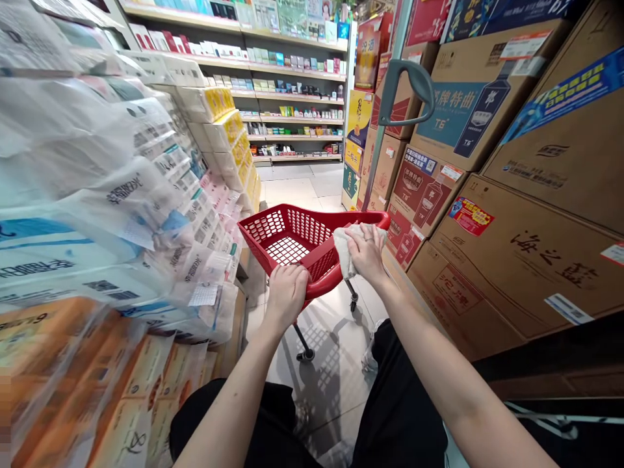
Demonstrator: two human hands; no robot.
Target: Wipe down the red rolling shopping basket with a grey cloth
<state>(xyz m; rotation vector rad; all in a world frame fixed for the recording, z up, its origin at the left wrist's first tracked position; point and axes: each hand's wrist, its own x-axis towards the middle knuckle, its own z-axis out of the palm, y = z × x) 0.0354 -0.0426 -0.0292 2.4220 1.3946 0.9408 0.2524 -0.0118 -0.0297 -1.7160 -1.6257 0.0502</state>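
Observation:
A red plastic shopping cart (312, 259) stands on the tiled floor in front of me, its perforated basket bare inside. My left hand (286, 292) is wrapped around the near left end of the cart's red handle. At the right part of the handle, my right hand (366, 253) presses a pale cloth (344, 255) down onto it, fingers bent over the fabric. The cloth hangs partly below the handle and hides some of the rim. Black legs with casters (306, 355) show under the basket.
Stacked packs of tissue paper (131, 188) crowd the left, with orange packs (58, 364) below. Cardboard liquor cartons (536, 260) are piled on the right. A grey handle on a pole (407, 94) rises beside them. Product shelves (287, 91) stand beyond the tiled aisle (297, 188).

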